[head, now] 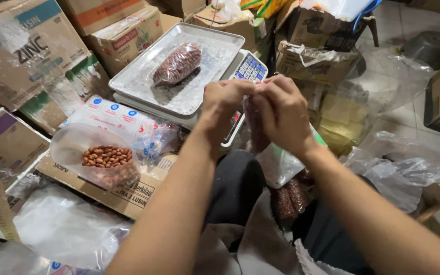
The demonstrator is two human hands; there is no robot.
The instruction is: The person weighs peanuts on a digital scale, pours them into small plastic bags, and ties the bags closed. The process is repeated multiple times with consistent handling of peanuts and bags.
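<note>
From the head camera, the left hand [223, 98] and right hand [280, 112] pinch the neck of a clear bag of peanuts [257, 127] between them. One filled bag [177, 63] lies on the scale tray [143, 76]; one open scoop [107, 157] holds loose peanuts.

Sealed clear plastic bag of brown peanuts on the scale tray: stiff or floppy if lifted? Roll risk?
The sealed clear plastic bag of brown peanuts looks tightly packed, so probably firm, sagging little. Its rounded sausage shape could roll sideways on the flat metal scale tray. The smooth film is likely slippery.
</note>
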